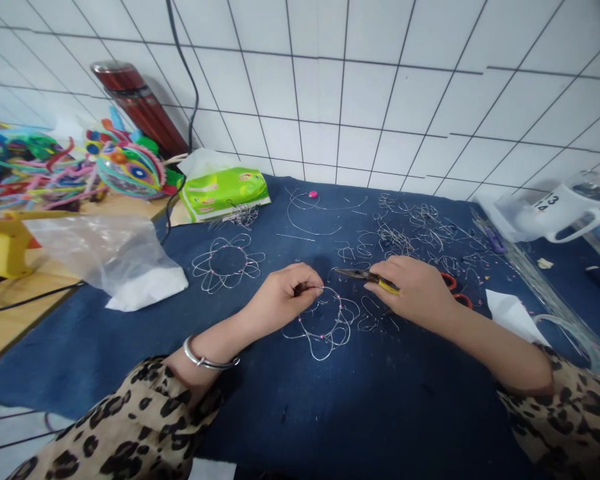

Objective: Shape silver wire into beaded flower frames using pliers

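Between its thumb and fingers my left hand (293, 293) pinches the upper left of a wire flower ring (321, 337), whose looped silver petals carry small pink beads. My right hand (410, 287) is closed around the yellow handles of needle-nose pliers (363, 274). The pliers' dark tips point left, just apart from the ring and my left fingertips. A second wire flower ring (229, 262) lies flat on the blue cloth, left of my left hand. Bent wire pieces (367, 313) lie between the held ring and my right wrist.
Tangled wire scraps (410, 230) spread behind my right hand, with red-handled scissors (455, 290) beside it. A green tissue pack (225, 195), plastic bag (115, 253) and yellow glue gun (10, 247) are at left. Long straight wires (540, 287) and a white mug (563, 210) stand right.
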`<state>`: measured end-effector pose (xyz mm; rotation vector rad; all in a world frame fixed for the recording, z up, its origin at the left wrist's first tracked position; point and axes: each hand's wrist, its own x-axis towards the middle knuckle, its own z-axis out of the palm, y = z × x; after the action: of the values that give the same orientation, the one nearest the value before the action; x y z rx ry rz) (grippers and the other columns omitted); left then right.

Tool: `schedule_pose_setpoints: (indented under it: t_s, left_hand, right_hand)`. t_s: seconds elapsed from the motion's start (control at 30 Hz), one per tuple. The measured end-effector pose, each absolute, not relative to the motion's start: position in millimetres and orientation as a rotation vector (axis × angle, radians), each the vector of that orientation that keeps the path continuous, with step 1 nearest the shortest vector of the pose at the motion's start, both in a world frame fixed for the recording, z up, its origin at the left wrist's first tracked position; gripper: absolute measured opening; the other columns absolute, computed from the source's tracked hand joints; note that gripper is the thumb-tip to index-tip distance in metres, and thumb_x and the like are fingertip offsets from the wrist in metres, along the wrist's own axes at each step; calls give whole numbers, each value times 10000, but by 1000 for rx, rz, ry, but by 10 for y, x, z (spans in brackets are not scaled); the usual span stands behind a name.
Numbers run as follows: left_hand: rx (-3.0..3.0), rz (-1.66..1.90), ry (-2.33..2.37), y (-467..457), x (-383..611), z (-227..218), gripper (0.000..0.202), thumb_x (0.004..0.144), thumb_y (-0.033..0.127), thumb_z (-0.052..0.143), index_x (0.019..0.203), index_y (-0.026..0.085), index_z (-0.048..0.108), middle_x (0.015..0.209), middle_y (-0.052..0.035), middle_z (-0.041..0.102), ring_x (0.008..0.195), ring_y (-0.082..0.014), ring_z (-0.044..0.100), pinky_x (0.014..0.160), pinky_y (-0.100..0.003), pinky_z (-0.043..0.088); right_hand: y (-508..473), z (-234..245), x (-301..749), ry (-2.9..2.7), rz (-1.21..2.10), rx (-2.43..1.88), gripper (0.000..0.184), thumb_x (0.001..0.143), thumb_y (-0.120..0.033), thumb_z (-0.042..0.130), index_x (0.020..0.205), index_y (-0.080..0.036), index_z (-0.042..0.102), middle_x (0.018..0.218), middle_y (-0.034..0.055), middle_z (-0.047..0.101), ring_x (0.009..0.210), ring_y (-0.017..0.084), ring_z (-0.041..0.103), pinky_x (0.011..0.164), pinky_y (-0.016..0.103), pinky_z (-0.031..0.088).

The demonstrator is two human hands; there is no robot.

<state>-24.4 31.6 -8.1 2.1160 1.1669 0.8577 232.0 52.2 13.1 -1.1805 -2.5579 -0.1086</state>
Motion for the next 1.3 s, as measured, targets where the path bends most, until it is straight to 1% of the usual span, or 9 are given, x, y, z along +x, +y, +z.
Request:
schedule_pose_setpoints:
  t_s: [0.2, 0.3, 0.4, 0.5, 0.6, 0.77, 0.9, 1.1, 1.3]
  left_hand:
    - [2230, 858, 1234, 272, -208, -21, 130, 767, 43, 512, 744, 159, 565, 701, 9, 529, 670, -103, 475, 618, -241, 394]
    - [2220, 858, 1251, 258, -200, -25, 146, 775, 55, 519, 829, 164, 601, 697, 8, 533, 672, -105, 495, 623, -240, 415]
    - [2213, 888, 1200, 257, -211, -46, 212, 802, 78, 515, 953, 173, 630, 779, -19, 583, 719, -114, 536, 649, -246, 448]
    - [2209, 910, 1158, 262, -221, -53, 193, 827, 103, 514, 947, 175, 647, 854, -41, 611, 766, -121, 560, 684, -257, 468]
    - [2197, 915, 1157, 262, -220, -42, 162, 836, 131, 530, 935, 173, 651, 854, -45, 614, 785, -127, 564, 706, -265, 471]
    - [2126, 895, 1166, 250, -198, -20, 141, 806, 95, 528, 844, 167, 642, 801, -32, 588, 713, -110, 534, 617, -235, 437]
    - [2084, 887, 1199, 240, -191, -24, 121, 748, 65, 540, 764, 157, 616, 722, -6, 532, 611, -83, 466, 521, -204, 376]
    - [2028, 901, 1221, 235, -171, -80, 158, 757, 84, 532, 842, 163, 640, 746, -12, 535, 585, -76, 461, 511, -200, 377]
    - [2003, 909, 1245, 211, -98, -84, 99, 757, 95, 540, 767, 160, 613, 709, -4, 532, 629, -98, 478, 539, -218, 373]
  right_hand:
    - [502, 125, 2311, -2570, -146, -1147, 266, 880, -413, 463, 945, -205, 615, 806, 38, 621, 773, 162, 561, 669, 276, 416]
    - [506, 128, 2313, -2569, -158, -1137, 263, 881, -408, 463, 942, -203, 615, 809, 40, 622, 774, 163, 561, 666, 277, 417]
    - [509, 131, 2311, -2552, -142, -1143, 259, 876, -409, 468, 932, -203, 614, 815, 39, 626, 778, 163, 565, 671, 276, 422]
    - [502, 121, 2299, -2535, -56, -1167, 249, 869, -410, 483, 934, -206, 609, 819, 29, 630, 772, 154, 569, 677, 269, 429]
    - [487, 100, 2283, -2517, 58, -1168, 242, 859, -413, 501, 939, -208, 602, 836, 20, 636, 767, 144, 572, 683, 262, 438]
    - [478, 86, 2277, -2514, 84, -1154, 241, 861, -409, 498, 939, -206, 602, 841, 22, 636, 784, 149, 573, 699, 273, 443]
    - [482, 97, 2286, -2500, 106, -1169, 263, 858, -422, 499, 951, -201, 607, 863, 30, 640, 801, 158, 570, 721, 292, 444]
    - [430, 133, 2203, -2391, 390, -1215, 217, 834, -400, 532, 920, -216, 608, 853, 10, 638, 772, 138, 564, 699, 273, 432]
    - [334, 148, 2039, -2264, 738, -1262, 164, 810, -376, 557, 838, -218, 592, 763, -22, 595, 686, 102, 527, 637, 241, 390]
